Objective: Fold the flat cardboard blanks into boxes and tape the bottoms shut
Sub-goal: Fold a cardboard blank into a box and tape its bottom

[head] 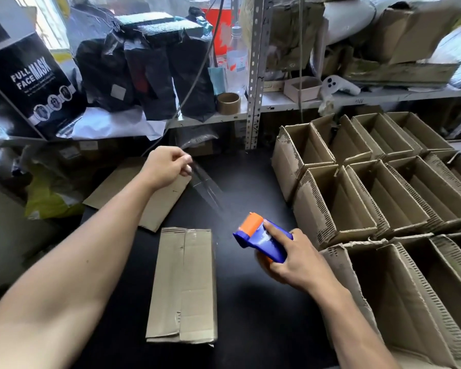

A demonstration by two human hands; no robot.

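From the head camera, the person is in the middle of the taping step. The right hand is gripping a blue and orange tape dispenser, forefinger lying along its top, just right of the folded box. The left hand is pinching the free end of a strip of clear tape, which is stretching taut down to the dispenser's orange mouth, beyond the far end of that box.

The box is lying on the black worktop between the two forearms, its two flaps folded shut and meeting in a seam that is running lengthwise. I cannot make out any tape on that seam, so the bottom looks not yet sealed. My guess is that the next move calls for lowering the strip along the seam, pressing it down and tearing it off at the dispenser's edge; keeping the tape straight and centred over the seam will matter.

A flat cardboard blank is lying just beyond the box, under the left wrist. To the right of the box, rows of finished open boxes are standing packed together.
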